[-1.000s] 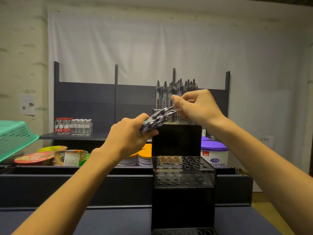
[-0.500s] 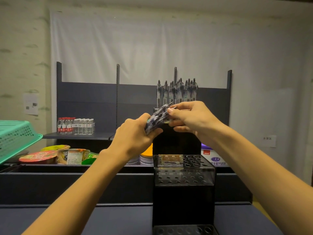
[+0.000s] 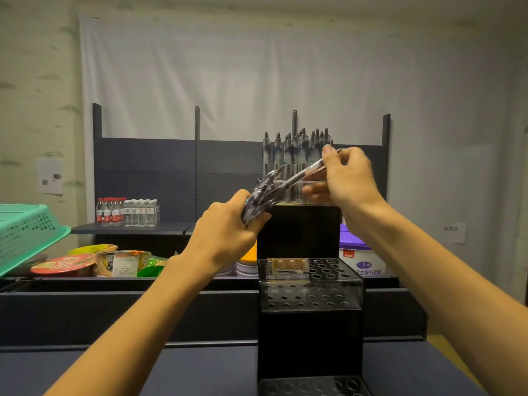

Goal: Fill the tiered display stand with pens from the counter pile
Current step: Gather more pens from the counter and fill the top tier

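A black tiered display stand (image 3: 310, 332) with clear perforated steps rises in front of me. Its top tier holds several upright pens (image 3: 295, 150). The middle tier's holes (image 3: 328, 270) show no pens, and a small card lies on its left part. My left hand (image 3: 225, 235) grips a bundle of pens (image 3: 261, 195) in front of the top tier. My right hand (image 3: 347, 178) pinches a single pen (image 3: 303, 174), drawn partly out of the bundle and slanting up to the right.
A green basket (image 3: 25, 232) sits at the far left above instant noodle cups (image 3: 63, 264). Water bottles (image 3: 127, 212) line a rear shelf. A purple-lidded tub (image 3: 360, 258) stands right of the stand. A dark counter (image 3: 143, 372) lies below.
My right hand has pulled one pen up and to the right, away from the bundle. The left hand has shifted slightly with the bundle, holding it as before.
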`<move>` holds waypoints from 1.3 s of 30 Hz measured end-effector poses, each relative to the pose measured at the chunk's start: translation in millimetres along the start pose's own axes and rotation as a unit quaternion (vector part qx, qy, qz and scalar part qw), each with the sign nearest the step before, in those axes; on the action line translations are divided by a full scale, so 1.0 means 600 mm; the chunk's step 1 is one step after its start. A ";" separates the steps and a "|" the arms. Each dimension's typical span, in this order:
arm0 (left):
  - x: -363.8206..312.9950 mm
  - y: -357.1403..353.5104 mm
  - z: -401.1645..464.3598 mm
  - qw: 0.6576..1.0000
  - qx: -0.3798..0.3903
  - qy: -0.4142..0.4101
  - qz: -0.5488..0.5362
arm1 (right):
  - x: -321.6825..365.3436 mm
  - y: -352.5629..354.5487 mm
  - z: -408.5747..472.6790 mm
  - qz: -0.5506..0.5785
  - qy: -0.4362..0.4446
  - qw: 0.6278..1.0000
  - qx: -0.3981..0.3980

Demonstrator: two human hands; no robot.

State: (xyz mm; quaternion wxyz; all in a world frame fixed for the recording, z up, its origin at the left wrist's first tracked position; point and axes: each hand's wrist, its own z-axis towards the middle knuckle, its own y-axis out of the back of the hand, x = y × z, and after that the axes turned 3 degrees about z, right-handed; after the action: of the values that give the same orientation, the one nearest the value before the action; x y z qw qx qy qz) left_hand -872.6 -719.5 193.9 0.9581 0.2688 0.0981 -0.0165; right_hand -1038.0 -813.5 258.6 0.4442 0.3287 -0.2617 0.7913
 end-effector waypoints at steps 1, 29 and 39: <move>0.002 -0.001 -0.002 1.000 0.000 -0.006 0.008 | 0.000 0.004 0.003 -0.004 0.021 1.000 -0.018; 0.017 0.009 0.011 0.980 -0.042 -0.138 0.136 | 0.039 -0.063 0.126 -0.372 0.217 0.899 -0.072; 0.025 0.007 0.014 0.979 -0.045 -0.147 0.131 | 0.031 -0.075 0.135 -0.474 0.246 0.845 -0.039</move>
State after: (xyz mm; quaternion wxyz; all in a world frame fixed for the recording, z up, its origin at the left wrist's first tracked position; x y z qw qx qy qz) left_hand -856.3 -720.1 200.0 0.9670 0.2303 -0.0797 0.0744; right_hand -982.8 -840.0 330.6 0.8272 0.1899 0.0130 0.5287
